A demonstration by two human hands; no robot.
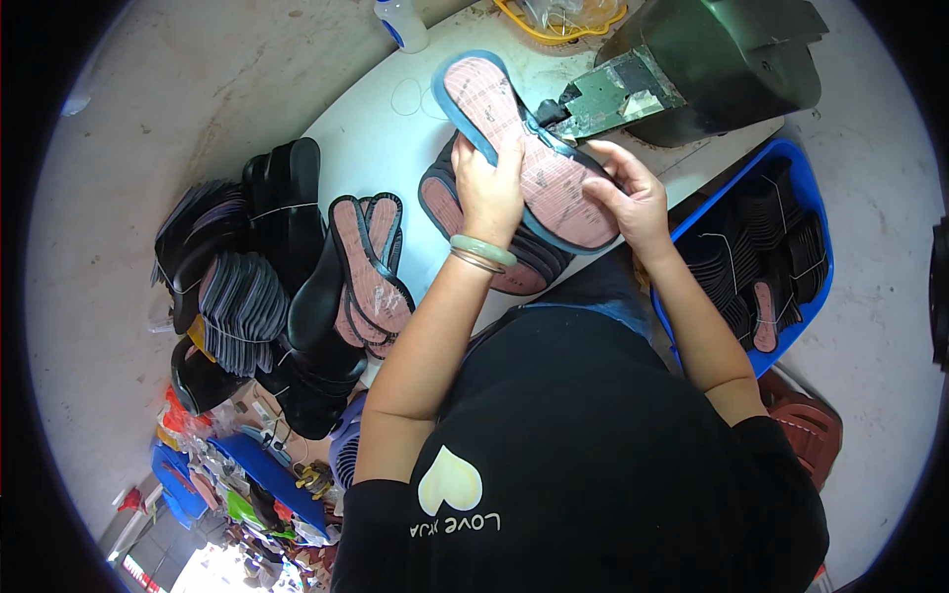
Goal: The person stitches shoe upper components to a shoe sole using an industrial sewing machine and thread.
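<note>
Left hand (489,188): fingers clamped over the near-left edge of the pink insole with a blue rim (524,148).
Right hand (628,198): fingers curled on the insole's right end, pinching it.
Insole: lay slanted on the white table (376,148), over a stack of similar soles (465,212), its middle touching the dark machine's (712,59) metal arm.
Left: bundled black soles (237,287) on the floor.
Right: blue crate (791,178) with dark soles.
</note>
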